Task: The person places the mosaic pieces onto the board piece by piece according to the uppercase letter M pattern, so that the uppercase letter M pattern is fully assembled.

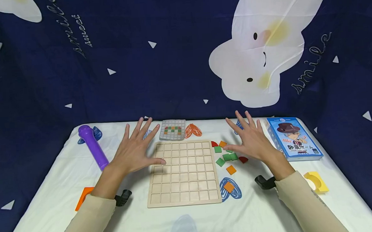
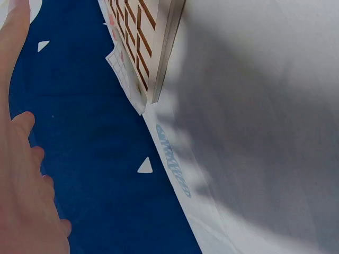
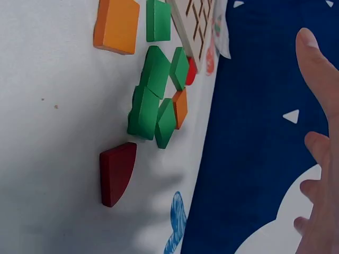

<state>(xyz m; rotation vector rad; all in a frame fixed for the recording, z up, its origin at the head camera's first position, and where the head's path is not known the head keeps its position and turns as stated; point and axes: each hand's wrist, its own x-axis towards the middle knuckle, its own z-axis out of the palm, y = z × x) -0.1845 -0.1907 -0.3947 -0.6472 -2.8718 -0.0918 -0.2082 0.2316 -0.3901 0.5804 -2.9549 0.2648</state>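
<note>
My left hand [image 1: 133,152] hovers with spread fingers over the upper left edge of a wooden grid board [image 1: 185,172]. Its thumb reaches above the board's squares, and it holds nothing. To the right, my right hand [image 1: 252,142] is also spread and holds nothing, above loose tiles beside the board. Among these are green square tiles [image 3: 143,114], orange square tiles [image 1: 231,169] and dark red quarter-round tiles [image 3: 117,173]. Behind the board lies a small pattern card [image 1: 172,130] printed with a grid of coloured shapes.
A purple stick with a rounded head [image 1: 93,147] lies at the left, near an orange piece [image 1: 84,197] partly hidden by the left forearm. At the right are a blue game box [image 1: 294,138] and a yellow block with a round hollow [image 1: 317,182]. A dark blue cloth [image 1: 171,78] hangs behind.
</note>
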